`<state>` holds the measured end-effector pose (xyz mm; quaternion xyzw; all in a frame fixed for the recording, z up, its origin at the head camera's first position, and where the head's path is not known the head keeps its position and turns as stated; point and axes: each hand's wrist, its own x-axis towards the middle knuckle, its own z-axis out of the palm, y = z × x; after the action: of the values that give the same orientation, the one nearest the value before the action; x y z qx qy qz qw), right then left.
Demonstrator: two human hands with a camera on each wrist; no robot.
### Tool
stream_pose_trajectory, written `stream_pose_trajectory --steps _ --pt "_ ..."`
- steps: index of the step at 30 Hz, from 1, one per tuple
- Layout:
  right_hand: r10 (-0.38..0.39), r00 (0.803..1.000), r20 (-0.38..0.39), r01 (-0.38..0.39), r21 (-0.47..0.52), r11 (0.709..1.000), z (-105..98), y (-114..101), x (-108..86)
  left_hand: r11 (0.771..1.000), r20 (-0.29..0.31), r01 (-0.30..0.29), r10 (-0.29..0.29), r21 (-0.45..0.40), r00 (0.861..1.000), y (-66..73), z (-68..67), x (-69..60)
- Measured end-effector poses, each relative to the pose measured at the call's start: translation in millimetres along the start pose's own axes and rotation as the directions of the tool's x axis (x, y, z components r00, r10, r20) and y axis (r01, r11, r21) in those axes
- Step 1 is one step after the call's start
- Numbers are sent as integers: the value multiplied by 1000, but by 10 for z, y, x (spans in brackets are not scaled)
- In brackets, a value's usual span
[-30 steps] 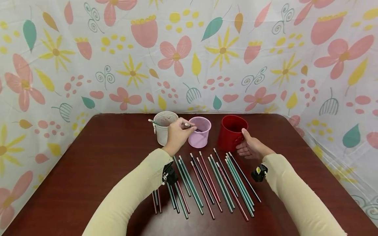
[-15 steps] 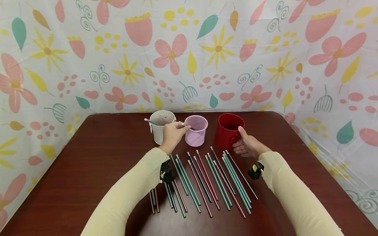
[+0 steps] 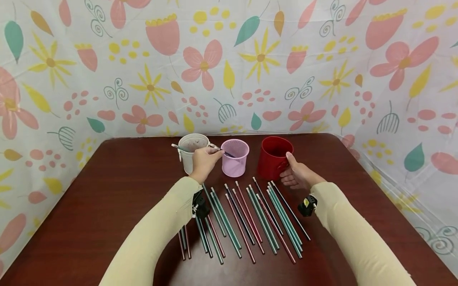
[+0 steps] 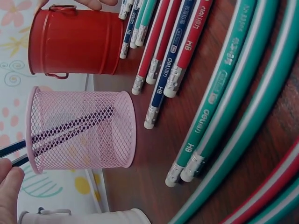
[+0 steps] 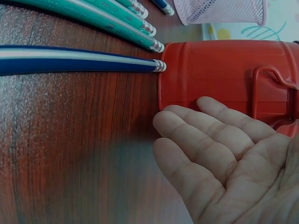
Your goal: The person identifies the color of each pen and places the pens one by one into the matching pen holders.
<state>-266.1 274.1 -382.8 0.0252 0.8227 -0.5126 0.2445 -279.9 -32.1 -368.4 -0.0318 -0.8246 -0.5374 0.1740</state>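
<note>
My left hand (image 3: 205, 162) pinches a dark blue pencil (image 3: 229, 153) near its eraser end, over the rim of the pink mesh cup (image 3: 234, 163). In the left wrist view, two dark pencils (image 4: 70, 126) slant into that cup, and fingertips (image 4: 9, 184) touch at least one near the rim. My right hand (image 3: 300, 174) is beside the red bucket (image 3: 273, 161), its thumb at the rim. The right wrist view shows its fingers (image 5: 205, 135) extended along the bucket's side, near a wire handle (image 5: 266, 70).
A white bucket (image 3: 187, 163) stands left of the pink cup, with a green pencil (image 3: 180, 148) leaning out over its rim. Green, red and dark blue pencils (image 3: 247, 218) lie in a spread row on the brown table (image 3: 118, 206). A floral cloth (image 3: 229, 79) hangs behind.
My left hand has shifted slightly left, and the pencil it pinches now reaches further across the pink cup's mouth. The right hand keeps its place at the red bucket. The head view drifted slightly.
</note>
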Motion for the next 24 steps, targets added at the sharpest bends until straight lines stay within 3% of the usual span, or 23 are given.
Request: stream_pose_trajectory --steps 7,10,12,14,15,18,19,21,24 --pt "-7 1000 5 7 10 1000 -4 -7 -16 997 94 59 -63 52 994 24 -91 -11" --pt "-9 1000 10 8 10 1000 -2 -3 -22 990 169 71 -92 125 981 3 -184 -7" --pt "-9 1000 10 9 6 1000 1 0 -16 977 246 41 -94 211 965 -47 -273 3" --pt "-10 1000 7 10 0 1000 5 1 -10 943 351 -12 -112 332 930 -102 -390 12" --pt "-11 1000 8 11 1 1000 7 1 -7 913 408 -58 -123 403 905 -136 -459 17" --pt "-10 1000 8 10 1 1000 10 -6 9 819 539 -132 -237 559 808 -254 -676 20" --pt "-8 1000 7 8 3 1000 8 -6 14 788 566 -150 -281 597 775 -282 -748 15" --pt "-3 1000 9 3 0 1000 2 -8 18 751 589 -142 -369 645 719 -353 -870 0" --pt "8 1000 14 -8 -4 1000 -14 -4 11 719 590 -108 -464 686 660 -438 -1001 -41"
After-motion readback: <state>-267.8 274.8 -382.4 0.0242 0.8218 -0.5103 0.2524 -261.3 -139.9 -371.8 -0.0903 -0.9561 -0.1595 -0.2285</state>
